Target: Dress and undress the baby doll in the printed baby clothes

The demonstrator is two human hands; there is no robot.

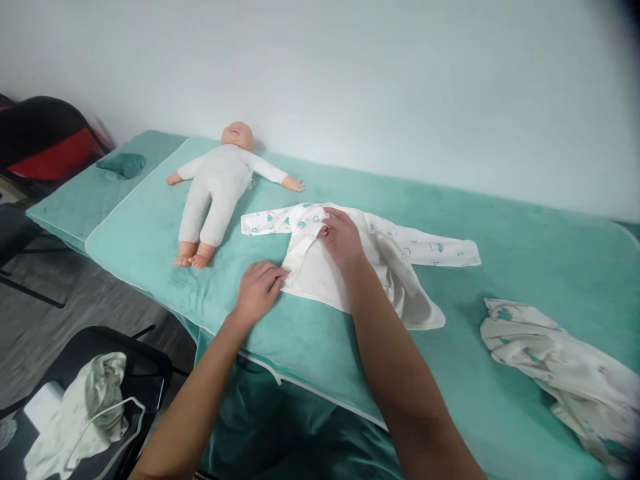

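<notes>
A small white printed baby shirt lies spread on the teal padded table, sleeves out to both sides. My left hand pinches the shirt's lower left hem corner, fingers curled. My right hand rests on the shirt's upper middle, its fingers closed on a fold of the fabric near the neckline. A baby doll in a white bodysuit lies on its back to the left of the shirt, arms out.
A crumpled printed garment lies at the right. A folded teal cloth sits at the far left end. A black chair with white cloth stands below left; another dark chair is at far left. A wall runs behind.
</notes>
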